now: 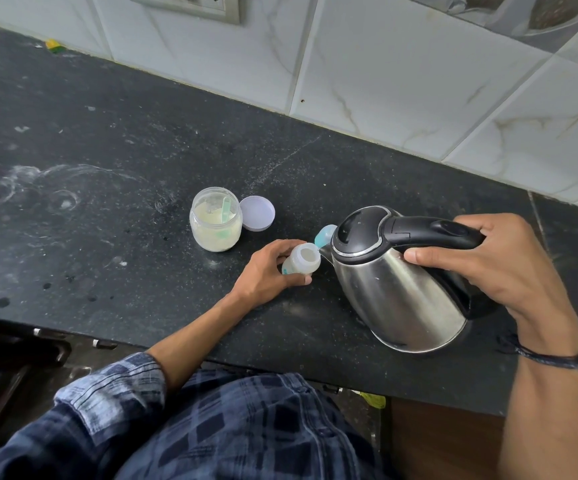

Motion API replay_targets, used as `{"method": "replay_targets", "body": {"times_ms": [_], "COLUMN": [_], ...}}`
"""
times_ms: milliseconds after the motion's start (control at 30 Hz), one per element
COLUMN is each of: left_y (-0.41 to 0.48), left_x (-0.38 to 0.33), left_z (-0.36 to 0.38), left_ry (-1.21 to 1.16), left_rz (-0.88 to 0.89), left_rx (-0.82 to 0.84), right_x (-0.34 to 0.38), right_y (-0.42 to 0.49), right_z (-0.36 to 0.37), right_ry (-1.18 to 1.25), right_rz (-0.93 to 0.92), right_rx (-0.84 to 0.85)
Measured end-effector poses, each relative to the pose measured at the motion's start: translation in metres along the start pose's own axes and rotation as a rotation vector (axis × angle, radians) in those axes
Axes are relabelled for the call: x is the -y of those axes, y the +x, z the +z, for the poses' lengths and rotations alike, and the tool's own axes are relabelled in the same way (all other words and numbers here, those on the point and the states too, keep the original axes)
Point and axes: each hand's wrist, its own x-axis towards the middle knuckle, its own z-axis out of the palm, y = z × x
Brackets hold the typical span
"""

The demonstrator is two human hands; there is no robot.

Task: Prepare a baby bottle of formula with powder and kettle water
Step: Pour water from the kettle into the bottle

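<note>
Right hand (498, 268): wrapped tight around the black handle of the kettle (398, 292), thumb along the steel side; the kettle is lifted and tipped to the left, spout down.
Left hand (270, 268): closed around the side of the bottle (299, 263), fingers curled behind it and thumb in front, steadying it on the table (142, 133).
Bottle: small, pale, open at the top with no teat on; it stands near the middle of the table, a little toward the front edge, leaning slightly.
Spout and bottle: the spout tip sits just at the right rim of the bottle mouth; whether water is running yet I cannot tell.
Teat cap (325, 235): a blue-green piece lies on the table just behind the spout, partly hidden by the kettle.
Powder jar (215, 221): open, standing left of the bottle and farther back, part full of pale powder, with a green scoop (226, 207) leaning inside.
Jar lid (258, 213): lying upturned, touching the jar's right side.
Done so far, as it looks: jar opened, bottle uncapped, kettle brought over; whether powder is already in the bottle cannot be seen.
Step in hand: pouring kettle water into the bottle.
Left to do, by my judgement: finish the pour, add powder if it is not in, fit the teat cap, shake.
Risk: the mouth is narrow, so a quick tilt could spill hot water on the left fingers.
</note>
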Motion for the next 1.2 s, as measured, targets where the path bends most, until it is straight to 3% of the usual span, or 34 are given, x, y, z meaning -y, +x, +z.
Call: {"method": "replay_targets", "body": {"times_ms": [433, 1200], "left_y": [-0.002, 0.000], "left_x": [-0.006, -0.028], "left_z": [0.001, -0.001], "left_ry": [-0.049, -0.061], "left_rz": [0.022, 0.078], "left_rx": [-0.051, -0.148], "right_x": [-0.020, -0.018], "right_y": [-0.006, -0.003], "right_z": [0.007, -0.005], "right_ry": [0.309, 0.270], "right_rz": [0.012, -0.051], "right_rx": [-0.064, -0.127]}}
